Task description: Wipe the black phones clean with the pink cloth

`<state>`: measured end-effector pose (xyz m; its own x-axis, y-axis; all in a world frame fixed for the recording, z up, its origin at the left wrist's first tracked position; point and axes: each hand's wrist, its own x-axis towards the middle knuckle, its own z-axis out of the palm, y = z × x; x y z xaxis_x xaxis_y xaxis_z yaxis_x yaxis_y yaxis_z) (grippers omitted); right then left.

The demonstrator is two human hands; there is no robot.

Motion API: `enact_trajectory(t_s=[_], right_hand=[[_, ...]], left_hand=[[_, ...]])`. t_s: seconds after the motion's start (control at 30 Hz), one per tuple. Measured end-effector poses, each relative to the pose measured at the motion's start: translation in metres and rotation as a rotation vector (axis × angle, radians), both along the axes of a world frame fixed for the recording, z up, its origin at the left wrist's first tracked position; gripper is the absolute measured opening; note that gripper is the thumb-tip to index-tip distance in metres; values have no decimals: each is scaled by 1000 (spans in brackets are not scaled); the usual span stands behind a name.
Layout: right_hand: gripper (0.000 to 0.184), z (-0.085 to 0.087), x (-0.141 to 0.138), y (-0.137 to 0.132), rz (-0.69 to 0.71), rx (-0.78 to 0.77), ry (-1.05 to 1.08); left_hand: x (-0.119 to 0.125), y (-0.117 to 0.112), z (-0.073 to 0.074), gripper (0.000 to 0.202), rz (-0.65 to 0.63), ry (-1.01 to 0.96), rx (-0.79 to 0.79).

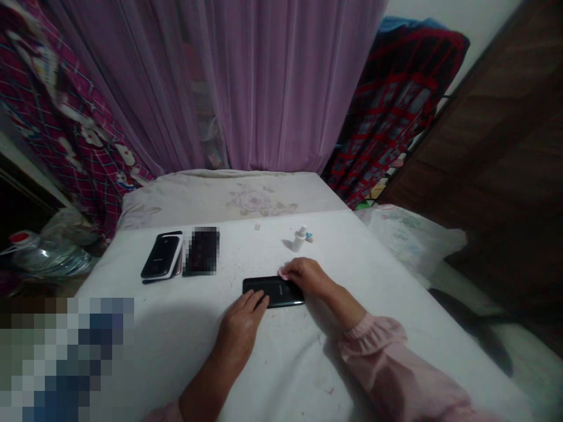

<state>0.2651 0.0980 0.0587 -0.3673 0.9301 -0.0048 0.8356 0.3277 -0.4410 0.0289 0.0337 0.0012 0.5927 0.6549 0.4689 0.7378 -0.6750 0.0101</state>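
A dark phone [277, 293] lies on the desk [290, 363]. The left hand [240, 319] rests loosely extended fingers on its left end, gripping nothing. The right hand [311, 277] pinches a small pink pad [282, 273] at its far edge. A white bottle [299, 239] stands beyond.

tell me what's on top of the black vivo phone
The left hand lies partly on the black vivo phone; the right hand holds something pink at its far edge. The phone's surface beneath both hands is covered.
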Motion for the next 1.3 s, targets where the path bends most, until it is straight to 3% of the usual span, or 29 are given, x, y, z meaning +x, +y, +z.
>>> enact_trajectory(t_s=[0.3,0.43,0.6,0.77,0.87,0.93,1.03,1.13,1.2,1.3], right_hand=[[21,8,-87,25,234,-61,32],[18,7,-99,31,253,-83,49],[17,3,-49,17,163,-68,169],[20,-2,33,-14,-118,-114,309],[27,-13,60,-32,-293,-97,434],[35,-24,64,-40,-444,-32,575],[41,-40,56,-46,-625,90,733],[42,-48,49,-46,-663,126,768],[41,-49,48,-46,-640,125,770],[39,-51,50,-46,-632,150,777]], left_hand=[[2,-3,1,46,4,14,-29],[1,-2,0,45,13,-2,-43],[2,-4,1,51,39,15,-105],[5,-4,8,52,45,25,-174],[10,4,21,39,55,18,-276],[15,14,34,33,27,27,-348],[25,29,53,58,-80,64,-414],[34,43,64,67,-97,147,-509],[37,52,69,67,-3,176,-505],[35,62,74,67,320,144,-460]])
